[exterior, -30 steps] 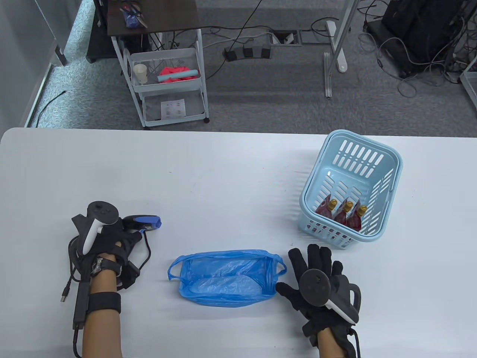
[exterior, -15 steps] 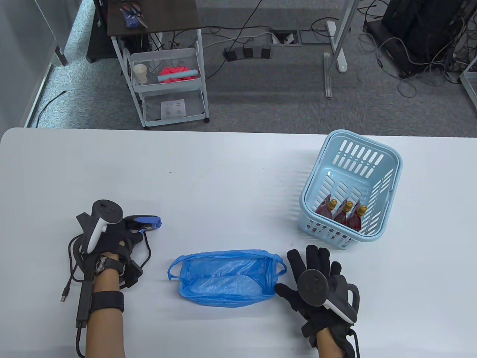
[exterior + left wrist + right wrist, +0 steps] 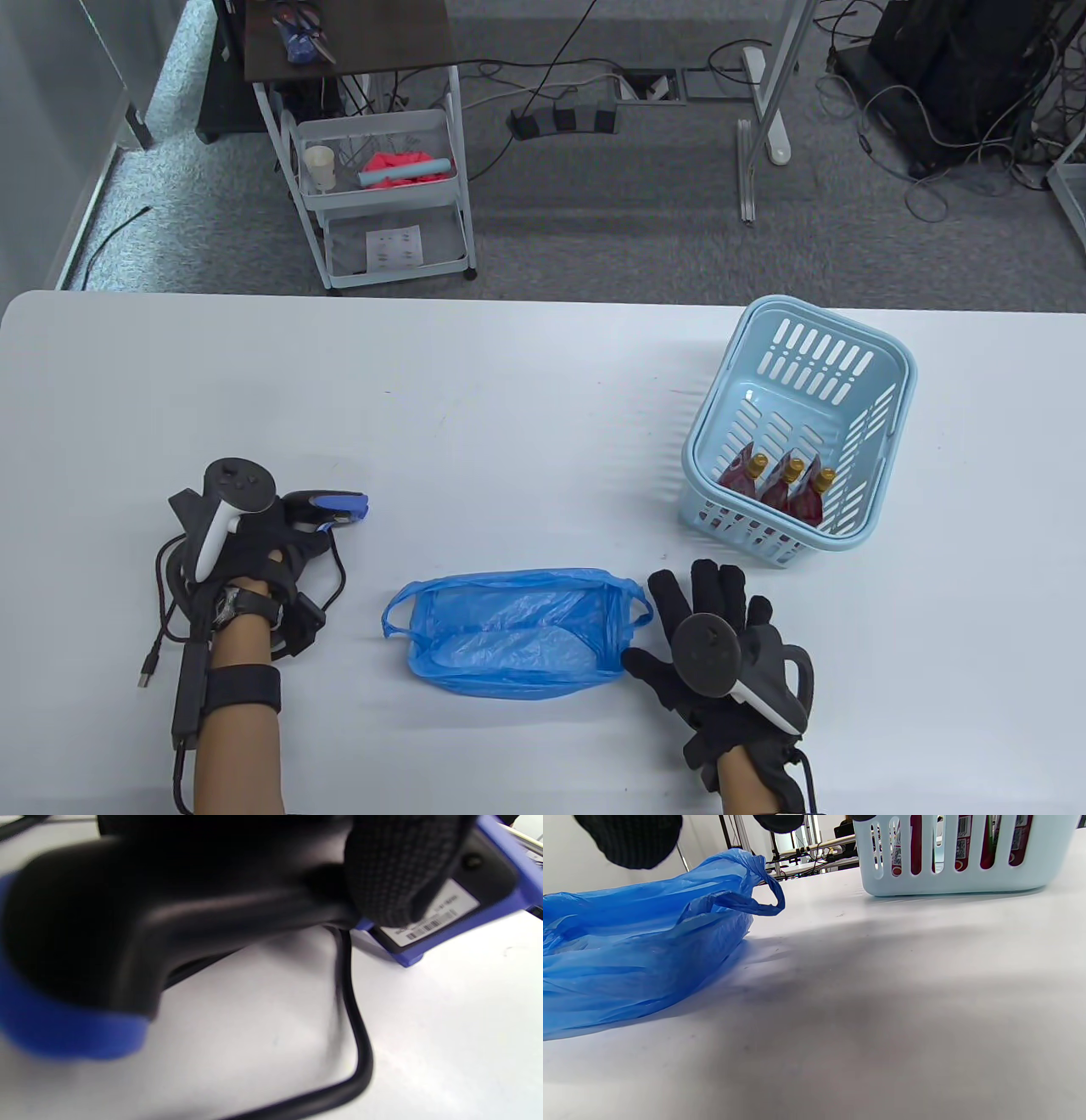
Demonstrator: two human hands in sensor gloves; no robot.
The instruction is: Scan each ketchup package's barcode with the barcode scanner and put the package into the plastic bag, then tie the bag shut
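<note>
Little has changed: the barcode scanner (image 3: 327,508) is still gripped by the left hand (image 3: 246,543), the right hand (image 3: 721,654) remains spread flat beside the plastic bag (image 3: 509,632), drifted slightly left. No ketchup package (image 3: 776,492) is yet lifted from the basket (image 3: 891,373).

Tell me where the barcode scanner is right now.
In the table view, the barcode scanner is at the table's near left, gripped by the left hand, its blue head pointing right, left of and slightly beyond the blue plastic bag.
</note>
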